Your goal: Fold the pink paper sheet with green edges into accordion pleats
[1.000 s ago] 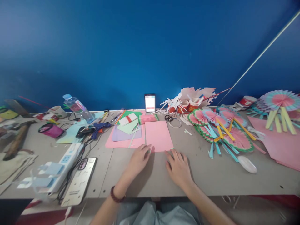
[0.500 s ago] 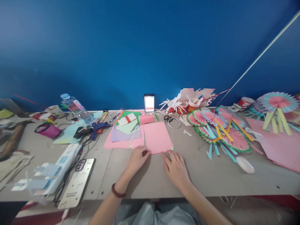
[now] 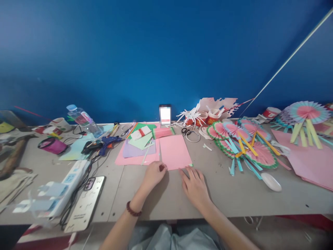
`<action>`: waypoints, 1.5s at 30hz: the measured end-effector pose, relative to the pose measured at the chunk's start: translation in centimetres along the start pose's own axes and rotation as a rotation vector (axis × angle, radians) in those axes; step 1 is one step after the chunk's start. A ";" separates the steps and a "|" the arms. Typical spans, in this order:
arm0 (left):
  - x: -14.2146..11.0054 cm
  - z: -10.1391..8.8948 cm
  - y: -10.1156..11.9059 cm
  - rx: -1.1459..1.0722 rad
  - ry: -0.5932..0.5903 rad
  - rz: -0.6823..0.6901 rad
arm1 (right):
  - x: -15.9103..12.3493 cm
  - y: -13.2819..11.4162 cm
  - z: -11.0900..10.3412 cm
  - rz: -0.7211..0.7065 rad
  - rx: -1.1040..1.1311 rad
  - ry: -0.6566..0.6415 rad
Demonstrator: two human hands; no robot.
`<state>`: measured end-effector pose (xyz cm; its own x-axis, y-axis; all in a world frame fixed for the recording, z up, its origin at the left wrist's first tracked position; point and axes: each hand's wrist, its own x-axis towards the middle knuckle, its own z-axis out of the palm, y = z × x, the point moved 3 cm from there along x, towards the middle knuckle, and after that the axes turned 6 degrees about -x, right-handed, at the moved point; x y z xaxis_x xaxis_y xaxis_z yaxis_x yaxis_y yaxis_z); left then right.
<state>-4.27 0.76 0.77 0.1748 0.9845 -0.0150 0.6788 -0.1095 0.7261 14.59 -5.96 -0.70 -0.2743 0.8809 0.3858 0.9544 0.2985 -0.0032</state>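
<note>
A pink sheet of paper (image 3: 175, 151) lies flat on the table in front of me. My left hand (image 3: 154, 174) is closed, its curled thumb and forefinger meeting at the sheet's near left corner. Along the near right edge, my right hand (image 3: 194, 183) lies open and palm down, fingers stretched out with the tips touching the paper. A small green edge (image 3: 191, 165) shows at that near right corner. Left of the sheet are a lilac sheet (image 3: 132, 150), pale green paper (image 3: 140, 143) and a pleated pink paper strip with green edges (image 3: 163, 132).
Pleated paper fans (image 3: 238, 133) and a white spoon-shaped piece (image 3: 271, 182) lie right. Scissors (image 3: 184, 130) and a white ring (image 3: 193, 136) sit behind. At left are a phone (image 3: 84, 205), a power strip (image 3: 74, 177), a glue gun (image 3: 108, 143) and a bottle (image 3: 84, 118).
My left fingers have curled in at the sheet's corner. The sheet's near edge and my right hand shifted slightly toward me, then stayed almost still. The view swung slightly.
</note>
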 end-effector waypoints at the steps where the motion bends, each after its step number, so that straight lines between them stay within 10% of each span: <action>1: 0.1 0.0 0.0 -0.002 -0.007 -0.012 | 0.0 0.0 0.0 0.000 -0.002 -0.007; 17: -0.7 0.7 -0.5 -0.127 0.068 -0.029 | 0.0 -0.1 -0.3 0.019 -0.015 -0.065; 27: -2.3 2.1 1.3 0.356 0.092 0.287 | 0.2 -0.2 -0.3 0.015 -0.010 -0.084; 34: -5.7 5.4 1.8 0.769 0.103 0.293 | 0.2 -0.5 -0.3 0.021 -0.024 -0.065; 45: -7.1 6.4 4.2 0.695 0.140 0.132 | 0.7 0.4 -0.9 -0.042 0.040 -0.102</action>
<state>1.94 -7.54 -0.44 0.2251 0.9602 0.1653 0.9634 -0.2447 0.1095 14.91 -5.52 0.39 -0.3265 0.8995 0.2903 0.9369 0.3487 -0.0269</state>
